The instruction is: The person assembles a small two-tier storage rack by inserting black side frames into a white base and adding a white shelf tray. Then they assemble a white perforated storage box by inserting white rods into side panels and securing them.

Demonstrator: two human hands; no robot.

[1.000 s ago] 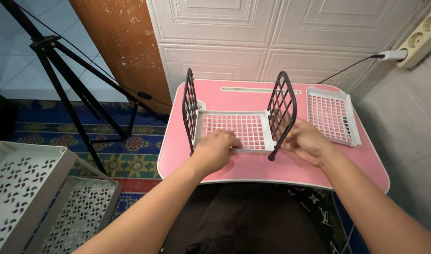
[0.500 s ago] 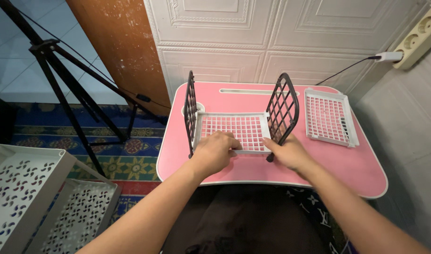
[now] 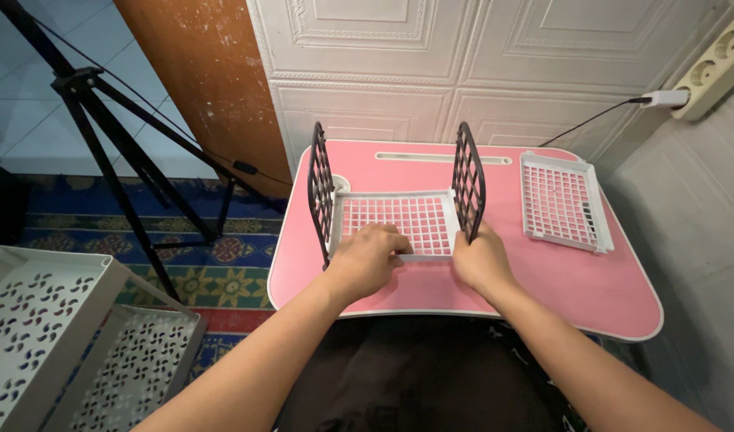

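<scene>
Two bare forearms reach forward from the bottom of the view onto a pink lap table [image 3: 543, 280]. The left hand [image 3: 365, 260] rests palm down with its fingers curled over the front rim of a white grid shelf tray [image 3: 395, 218], gripping that rim. The right hand [image 3: 479, 260] sits just beside it, knuckles up, its fingers closed around the lower front corner of the right black grid side panel [image 3: 467, 190], which stands upright against the tray's right edge. A matching left black grid side panel [image 3: 320, 192] stands upright against the tray's left edge, so the tray lies flat between the two panels, in the middle of the table.

To the right, well apart from the hands, a second white grid tray [image 3: 561, 200] lies flat near the table's far right corner. Bare pink surface stretches between it and the right panel, and along the front edge below both hands. A long slot [image 3: 443, 158] runs along the table's far edge, close to a white panelled wall [image 3: 463, 64].

Left of the table, on a patterned floor, stand a black tripod [image 3: 111, 144] and, nearer the viewer, a grey perforated rack [image 3: 55, 328]. A white plug [image 3: 663, 98] sits in a wall socket strip at the upper right.
</scene>
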